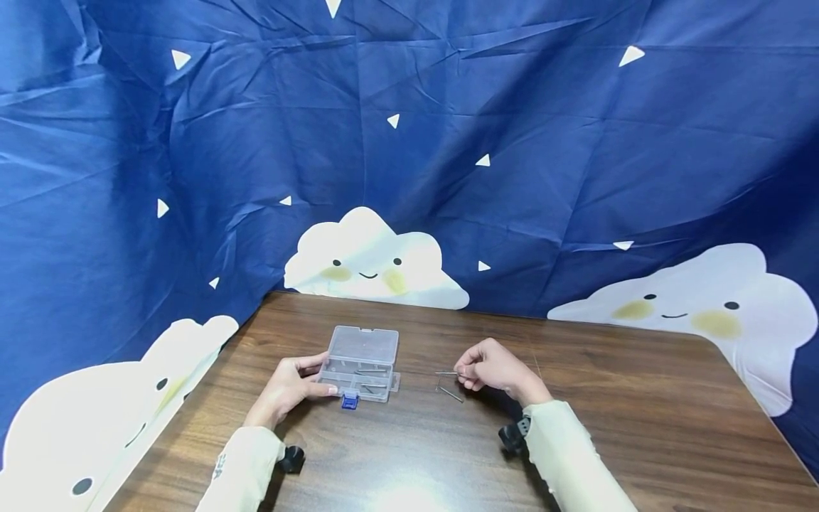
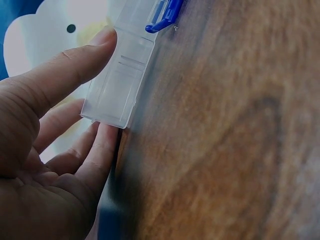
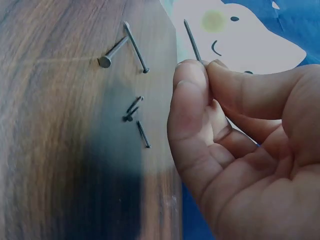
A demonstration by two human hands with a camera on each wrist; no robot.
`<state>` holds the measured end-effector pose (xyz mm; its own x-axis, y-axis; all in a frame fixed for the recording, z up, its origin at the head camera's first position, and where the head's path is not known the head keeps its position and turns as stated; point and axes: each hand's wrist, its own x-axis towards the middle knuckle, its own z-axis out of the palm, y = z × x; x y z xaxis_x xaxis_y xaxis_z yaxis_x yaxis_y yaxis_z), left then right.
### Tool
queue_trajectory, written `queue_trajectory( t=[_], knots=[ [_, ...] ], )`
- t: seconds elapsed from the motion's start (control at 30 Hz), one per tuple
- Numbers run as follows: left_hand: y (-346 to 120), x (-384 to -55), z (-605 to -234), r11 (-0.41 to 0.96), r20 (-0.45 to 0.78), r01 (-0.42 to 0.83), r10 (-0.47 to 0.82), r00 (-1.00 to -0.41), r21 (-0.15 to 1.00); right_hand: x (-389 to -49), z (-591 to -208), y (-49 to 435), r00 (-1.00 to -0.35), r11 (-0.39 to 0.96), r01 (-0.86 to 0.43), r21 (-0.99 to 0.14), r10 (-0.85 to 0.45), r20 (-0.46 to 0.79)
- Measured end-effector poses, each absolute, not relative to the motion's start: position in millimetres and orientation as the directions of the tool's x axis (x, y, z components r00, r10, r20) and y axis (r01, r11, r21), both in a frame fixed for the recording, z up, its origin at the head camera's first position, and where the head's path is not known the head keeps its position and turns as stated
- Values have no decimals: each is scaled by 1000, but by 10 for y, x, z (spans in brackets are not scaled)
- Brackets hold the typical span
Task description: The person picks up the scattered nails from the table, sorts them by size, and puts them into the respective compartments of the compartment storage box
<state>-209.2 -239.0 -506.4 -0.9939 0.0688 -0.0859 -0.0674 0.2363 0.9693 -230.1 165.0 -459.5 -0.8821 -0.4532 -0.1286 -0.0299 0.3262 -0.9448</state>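
A small clear plastic box (image 1: pixel 377 398) lies on the table with its lid (image 1: pixel 363 345) folded back. Metal nails (image 1: pixel 371 370) lie in its compartments, and a blue latch (image 1: pixel 349 401) hangs at its front. My left hand (image 1: pixel 284 390) holds the box at its left end, thumb on the near side and fingers at the far side. Between thumb and fingertips, my right hand (image 1: pixel 489 368) pinches a nail (image 3: pixel 192 41) above the table, right of the box. Below that hand lie two longer nails, one with a broad head (image 3: pixel 104 61), and several shorter nails (image 3: pixel 143 135).
The brown wood-grain table (image 1: pixel 448 462) reaches back to a blue curtain (image 1: pixel 416 163) with white clouds and triangles. A dark wrist device (image 1: pixel 292 459) sits at the left sleeve and another dark device (image 1: pixel 512 436) at the right sleeve.
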Motion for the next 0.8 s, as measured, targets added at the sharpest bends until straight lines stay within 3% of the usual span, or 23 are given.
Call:
queue_trajectory(
  t=[0.8],
  knots=[
    [-2386, -2084, -5053, 217, -93, -74, 80, -992, 973, -2278, -4640, 1150, -868, 249, 1, -968, -480, -125]
  ],
)
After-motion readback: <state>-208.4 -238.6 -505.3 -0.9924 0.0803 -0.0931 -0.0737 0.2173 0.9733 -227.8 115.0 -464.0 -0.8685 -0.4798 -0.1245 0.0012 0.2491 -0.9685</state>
